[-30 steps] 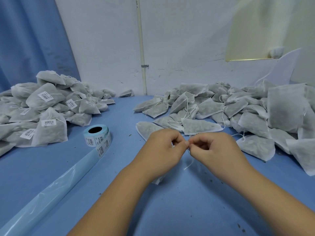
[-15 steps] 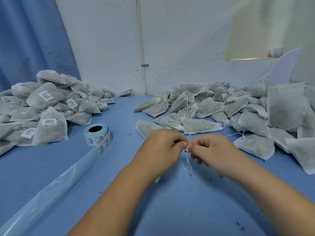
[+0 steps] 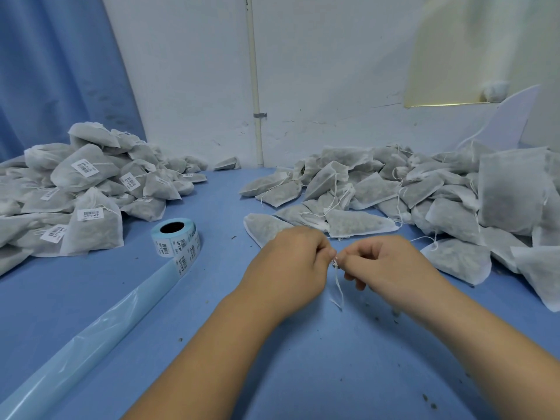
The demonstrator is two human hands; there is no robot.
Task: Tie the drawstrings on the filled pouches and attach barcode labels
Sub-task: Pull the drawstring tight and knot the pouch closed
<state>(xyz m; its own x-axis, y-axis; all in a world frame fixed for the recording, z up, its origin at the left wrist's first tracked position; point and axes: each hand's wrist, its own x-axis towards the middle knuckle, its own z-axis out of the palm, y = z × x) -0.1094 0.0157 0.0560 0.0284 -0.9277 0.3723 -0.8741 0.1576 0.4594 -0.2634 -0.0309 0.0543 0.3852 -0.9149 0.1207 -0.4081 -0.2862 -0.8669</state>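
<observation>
**Item:** drawstring [image 3: 338,283]. Thin white cord at the centre of the view, held above the blue counter [image 3: 303,374]. Its loose ends hang toward 6 o'clock. The pouch it closes is hidden behind the left hand.

**Left hand** [image 3: 291,262]: grip clenched, thumb and fingertip nipping the cord on the hand's 3 o'clock side.

**Right hand** [image 3: 391,265]: grip clenched on the same cord from its 9 o'clock side, fingertips all but touching the left's.

**Handling (judged):**
- Cord: light, limp and likely to slip. Best taken with the fingertips close to the knot.
- Pouches: soft, thin fabric with loose filling that shifts. Hold by the gathered neck rather than the belly.

**Stock:**
- Untied pile [image 3: 424,192], at 2 o'clock from the hands, strings trailing.
- Labelled pile [image 3: 85,189], at 10 o'clock.
- Label roll [image 3: 177,237], at 9 o'clock, near. Its backing strip [image 3: 91,328] runs off toward 7 o'clock.

**Step (judged):** knot being formed; the label probably comes next.
</observation>
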